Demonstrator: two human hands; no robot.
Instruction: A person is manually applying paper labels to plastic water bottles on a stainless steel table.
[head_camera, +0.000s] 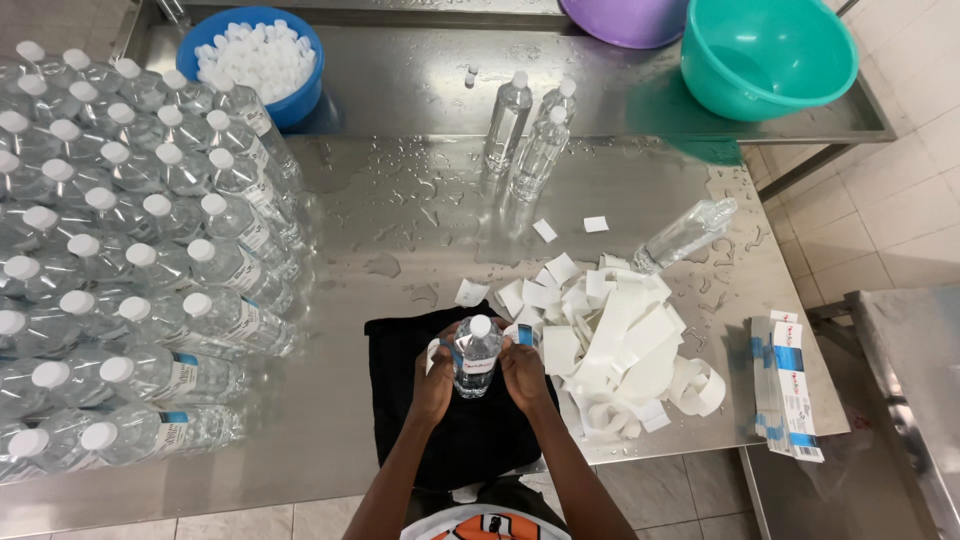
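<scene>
A clear plastic water bottle (476, 354) with a white cap stands upright over a black cloth (470, 430) at the table's near edge. My left hand (434, 380) wraps its left side and my right hand (523, 372) wraps its right side. Both hands press on a blue and white label around the bottle's middle. A heap of white backing paper strips (620, 350) lies just right of my right hand.
Many capped labelled bottles (130, 250) crowd the left of the steel table (380, 210). Three unlabelled bottles (530, 130) stand at the back, one (688, 232) lies on its side. A blue bowl of white caps (256, 55), teal (765, 55) and purple (625, 20) bowls sit behind. Label strips (785, 385) lie right.
</scene>
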